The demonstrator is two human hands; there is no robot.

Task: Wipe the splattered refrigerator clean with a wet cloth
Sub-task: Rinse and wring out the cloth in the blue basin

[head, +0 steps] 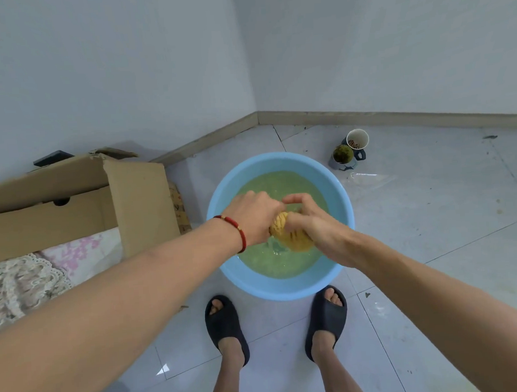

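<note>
A bare corner of a room, pale walls meeting a grey tiled floor (434,215) with a beige skirting board running along both sides. Against the left wall sits an open cardboard box (79,203), and under its near flap a bit of flowered, lacy fabric (29,279) spreads toward the left edge of the floor. Moving right, a light blue basin (279,164) stands on the floor just in front of the person's feet in dark slippers (226,328), filled with cloudy greenish water. Over the middle of the basin both hands are at work: the left hand (252,217), with a red beaded bracelet (238,230) at the wrist, is clenched round one end of a yellow cloth (289,233), and the right hand (316,222) grips the other end, the cloth bunched into a tight twisted wad between them, just above the water. It looks to me like wringing, with water disturbed right beneath the wad. Further right, near the far wall, a small cluster of cups (351,150) sits beside a wet patch on the tiles. As for the job itself, I'd say this is only the preparing or rinsing of the cloth; no refrigerator is in sight from here, so I cannot tell how much wiping is done, and the cloth has yet to be carried over to it.
</note>
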